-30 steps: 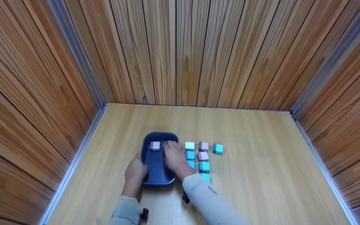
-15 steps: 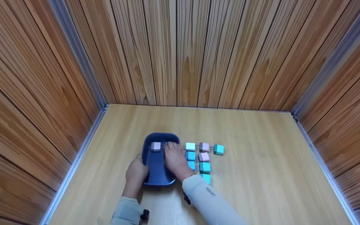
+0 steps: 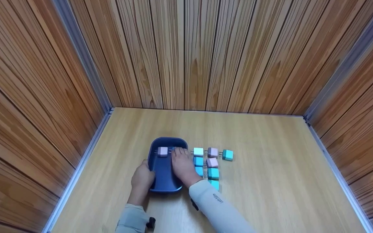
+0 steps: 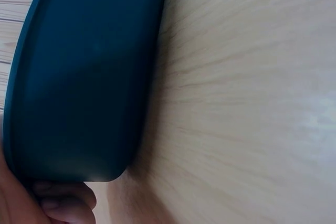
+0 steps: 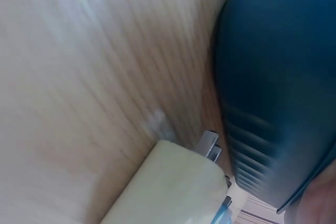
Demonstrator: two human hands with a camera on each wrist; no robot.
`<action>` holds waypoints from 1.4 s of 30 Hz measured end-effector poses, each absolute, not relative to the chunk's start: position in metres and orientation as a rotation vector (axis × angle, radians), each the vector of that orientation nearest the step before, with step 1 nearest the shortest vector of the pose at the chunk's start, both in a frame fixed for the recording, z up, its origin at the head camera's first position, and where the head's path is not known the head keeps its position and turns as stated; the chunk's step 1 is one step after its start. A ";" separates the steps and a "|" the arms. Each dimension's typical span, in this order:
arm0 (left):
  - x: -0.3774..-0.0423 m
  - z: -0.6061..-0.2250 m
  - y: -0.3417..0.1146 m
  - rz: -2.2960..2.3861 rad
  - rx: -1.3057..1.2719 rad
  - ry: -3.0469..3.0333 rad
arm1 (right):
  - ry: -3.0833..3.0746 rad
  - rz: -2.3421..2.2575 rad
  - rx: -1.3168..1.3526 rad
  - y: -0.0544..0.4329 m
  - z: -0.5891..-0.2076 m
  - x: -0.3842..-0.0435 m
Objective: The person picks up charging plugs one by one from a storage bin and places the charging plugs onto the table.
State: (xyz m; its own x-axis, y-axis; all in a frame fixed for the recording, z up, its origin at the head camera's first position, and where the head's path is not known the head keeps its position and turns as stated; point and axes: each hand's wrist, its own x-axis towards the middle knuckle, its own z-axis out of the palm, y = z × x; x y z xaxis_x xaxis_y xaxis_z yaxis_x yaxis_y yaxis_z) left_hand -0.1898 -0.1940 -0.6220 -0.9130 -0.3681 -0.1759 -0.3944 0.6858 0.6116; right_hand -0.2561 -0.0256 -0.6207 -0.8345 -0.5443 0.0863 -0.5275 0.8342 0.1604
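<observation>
A dark blue tray [image 3: 163,173] lies on the table, its side wall also filling much of the left wrist view. My left hand [image 3: 142,176] grips the tray's left rim, with fingers [image 4: 68,203] curled beneath it. Inside the tray, near its far end, a pale pink plug charger [image 3: 163,151] lies with its prongs to the left. My right hand [image 3: 184,164] reaches over the right rim, its fingers around a blue plug charger [image 3: 174,149] beside the pink one. Most of that charger is hidden under the fingers.
Right of the tray stand short rows of plug chargers, among them a pale mint one [image 3: 198,151], a pink one [image 3: 212,162] and a teal one [image 3: 227,155]. My right forearm partly covers the nearest ones. Wood-panelled walls [image 3: 196,55] enclose the table [image 3: 270,181].
Both hands stay in place at the tray. The right fingers shift slightly, and a little more of the blue charger shows beyond them. The whole view drifts slightly.
</observation>
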 end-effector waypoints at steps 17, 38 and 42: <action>-0.192 -0.621 -0.193 1.022 -0.653 2.803 | -2.908 -0.169 0.817 -0.026 -0.623 -0.258; -0.191 -0.625 -0.194 1.024 -0.661 2.811 | -2.893 -0.132 0.816 -0.026 -0.622 -0.255; -0.192 -0.624 -0.195 1.025 -0.659 2.815 | -2.899 -0.084 0.806 -0.027 -0.621 -0.256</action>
